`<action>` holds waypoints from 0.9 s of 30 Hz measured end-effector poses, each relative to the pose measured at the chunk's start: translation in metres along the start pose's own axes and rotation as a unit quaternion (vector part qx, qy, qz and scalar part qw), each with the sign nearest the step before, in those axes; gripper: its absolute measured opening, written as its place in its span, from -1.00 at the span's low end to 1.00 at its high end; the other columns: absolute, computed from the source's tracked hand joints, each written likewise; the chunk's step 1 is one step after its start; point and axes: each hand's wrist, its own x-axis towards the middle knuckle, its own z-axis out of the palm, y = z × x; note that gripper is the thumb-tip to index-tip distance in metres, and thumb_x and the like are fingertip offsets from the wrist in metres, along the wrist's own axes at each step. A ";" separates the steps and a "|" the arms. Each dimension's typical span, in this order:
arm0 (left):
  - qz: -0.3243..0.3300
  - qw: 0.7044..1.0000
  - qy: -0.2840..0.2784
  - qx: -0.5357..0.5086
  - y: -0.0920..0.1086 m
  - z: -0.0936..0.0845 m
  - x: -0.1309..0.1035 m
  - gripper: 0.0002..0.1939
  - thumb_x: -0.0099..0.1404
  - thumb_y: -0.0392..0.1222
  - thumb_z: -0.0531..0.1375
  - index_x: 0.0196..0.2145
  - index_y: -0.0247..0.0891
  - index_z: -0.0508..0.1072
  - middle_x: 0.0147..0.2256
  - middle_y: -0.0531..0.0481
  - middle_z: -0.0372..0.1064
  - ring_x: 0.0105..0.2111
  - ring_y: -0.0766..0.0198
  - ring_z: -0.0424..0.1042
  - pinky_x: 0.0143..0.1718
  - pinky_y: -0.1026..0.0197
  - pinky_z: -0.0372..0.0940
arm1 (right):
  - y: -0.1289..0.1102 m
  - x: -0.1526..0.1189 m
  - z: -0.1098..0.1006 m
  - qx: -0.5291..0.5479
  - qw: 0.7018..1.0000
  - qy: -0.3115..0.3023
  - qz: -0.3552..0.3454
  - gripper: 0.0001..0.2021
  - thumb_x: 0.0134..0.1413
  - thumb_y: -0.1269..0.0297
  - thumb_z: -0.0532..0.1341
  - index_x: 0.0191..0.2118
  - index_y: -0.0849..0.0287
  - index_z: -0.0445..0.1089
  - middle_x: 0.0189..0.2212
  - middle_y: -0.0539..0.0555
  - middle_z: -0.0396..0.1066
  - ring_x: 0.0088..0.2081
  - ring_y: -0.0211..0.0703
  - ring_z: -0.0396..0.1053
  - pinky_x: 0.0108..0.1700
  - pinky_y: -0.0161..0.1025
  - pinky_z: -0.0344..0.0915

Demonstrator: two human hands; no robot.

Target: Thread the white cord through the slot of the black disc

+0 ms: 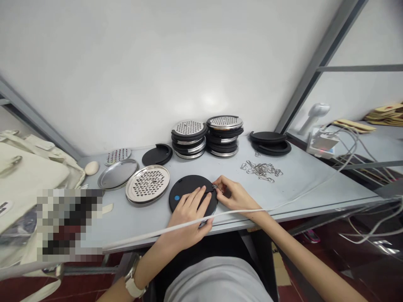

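A round black disc point(185, 184) with a blue dot lies near the table's front edge. My left hand point(192, 214) rests on it, fingers stretched flat over its surface and the thumb at its near edge. At the disc's right edge my right hand point(231, 195) pinches a small metal clip point(215, 187). A loose pile of similar metal clips point(262, 169) lies to the right, beyond my right hand. Left of the disc is a round metal grater plate point(147, 183) with many holes.
Two stacks of black and silver discs, left point(189, 138) and right point(224, 136), stand by the wall. Black discs point(270, 142) lie at the back right. A metal plate point(118, 174) and cream bag point(31, 167) are left. A white cable point(302, 195) crosses in front.
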 end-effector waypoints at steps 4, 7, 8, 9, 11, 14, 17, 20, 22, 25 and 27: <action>0.001 1.000 0.007 -0.003 0.000 0.000 0.000 -0.47 0.31 -0.16 0.07 0.20 -0.37 0.18 0.22 -0.30 0.06 0.18 -0.04 0.13 0.08 -0.02 0.17 | 0.001 0.000 0.001 0.006 1.000 0.014 -0.004 -0.85 0.13 0.34 0.08 -0.19 0.18 0.33 -0.45 0.01 0.37 -0.40 -0.23 0.32 -0.30 -0.28 0.29; 0.002 1.000 0.004 -0.004 0.000 0.000 0.000 -0.46 0.32 -0.15 0.07 0.21 -0.38 0.17 0.22 -0.30 0.06 0.18 -0.04 0.12 0.08 -0.02 0.17 | 0.005 0.001 0.000 0.000 0.998 0.046 -0.030 -0.82 0.18 0.34 0.07 -0.14 0.16 0.34 -0.29 0.10 0.42 -0.25 -0.15 0.36 -0.15 -0.18 0.32; 0.002 1.000 0.001 -0.004 0.000 0.000 0.000 -0.47 0.32 -0.15 0.06 0.21 -0.38 0.17 0.22 -0.30 0.06 0.18 -0.04 0.12 0.08 -0.02 0.17 | 0.006 0.001 0.000 -0.003 0.998 0.056 -0.040 -0.82 0.19 0.34 0.07 -0.13 0.14 0.34 -0.25 0.12 0.43 -0.21 -0.12 0.36 -0.10 -0.15 0.31; 0.003 1.000 -0.001 -0.003 -0.001 0.000 0.000 -0.46 0.32 -0.15 0.06 0.21 -0.38 0.17 0.22 -0.30 0.05 0.19 -0.04 0.11 0.09 -0.03 0.16 | 0.006 0.001 0.000 -0.005 0.997 0.064 -0.047 -0.83 0.20 0.33 0.07 -0.13 0.13 0.35 -0.24 0.12 0.43 -0.17 -0.10 0.35 -0.07 -0.12 0.29; 0.002 1.000 -0.006 -0.001 -0.001 0.001 0.000 -0.46 0.32 -0.15 0.06 0.21 -0.39 0.17 0.23 -0.31 0.03 0.19 -0.04 0.09 0.10 -0.03 0.15 | 0.007 0.001 -0.001 -0.005 0.996 0.068 -0.056 -0.86 0.21 0.32 0.08 -0.18 0.11 0.37 -0.25 0.11 0.44 -0.14 -0.08 0.34 -0.05 -0.11 0.28; 0.001 1.000 -0.010 -0.001 -0.001 0.001 0.000 -0.45 0.32 -0.15 0.07 0.22 -0.39 0.15 0.24 -0.29 0.01 0.20 -0.03 0.07 0.11 -0.02 0.12 | 0.005 0.001 -0.002 0.001 0.996 0.067 -0.066 -0.86 0.22 0.30 0.09 -0.23 0.11 0.40 -0.26 0.09 0.45 -0.13 -0.07 0.34 -0.03 -0.11 0.26; -0.001 1.000 -0.014 -0.003 -0.001 0.001 0.000 -0.45 0.32 -0.15 0.07 0.22 -0.39 0.15 0.24 -0.29 0.01 0.20 -0.02 0.07 0.12 -0.02 0.12 | 0.002 0.000 -0.003 0.009 0.995 0.074 -0.066 -0.85 0.23 0.27 0.10 -0.22 0.10 0.41 -0.24 0.09 0.45 -0.12 -0.07 0.34 -0.02 -0.11 0.25; -0.002 1.000 -0.017 -0.005 -0.001 0.001 -0.001 -0.45 0.32 -0.16 0.07 0.22 -0.38 0.15 0.24 -0.29 0.01 0.21 -0.02 0.07 0.12 -0.02 0.12 | 0.001 0.000 -0.003 0.016 0.995 0.085 -0.044 -0.84 0.24 0.24 0.09 -0.23 0.10 0.39 -0.28 0.08 0.45 -0.17 -0.09 0.36 -0.05 -0.14 0.25; 0.000 1.000 -0.016 -0.004 -0.001 0.000 -0.001 -0.45 0.31 -0.16 0.07 0.22 -0.39 0.15 0.24 -0.29 0.01 0.20 -0.03 0.07 0.11 -0.02 0.12 | 0.001 0.000 -0.004 0.013 0.996 0.084 -0.026 -0.83 0.25 0.21 0.07 -0.24 0.10 0.38 -0.37 0.05 0.43 -0.26 -0.11 0.36 -0.10 -0.17 0.26; 0.002 1.000 -0.010 -0.001 -0.001 0.000 -0.001 -0.45 0.31 -0.15 0.07 0.21 -0.39 0.16 0.23 -0.30 0.03 0.20 -0.04 0.09 0.10 -0.02 0.14 | -0.001 0.000 -0.003 0.012 0.998 0.056 0.001 -0.79 0.26 0.15 0.04 -0.22 0.11 0.37 -0.52 -0.01 0.34 -0.40 -0.17 0.32 -0.23 -0.24 0.26; 0.003 1.000 -0.004 0.001 -0.001 0.000 -0.001 -0.45 0.31 -0.15 0.07 0.21 -0.39 0.17 0.23 -0.30 0.04 0.19 -0.05 0.10 0.09 -0.03 0.15 | -0.001 0.000 -0.001 0.019 0.999 0.028 0.016 -0.77 0.26 0.14 0.03 -0.17 0.12 0.34 -0.57 -0.05 0.28 -0.48 -0.21 0.29 -0.31 -0.29 0.24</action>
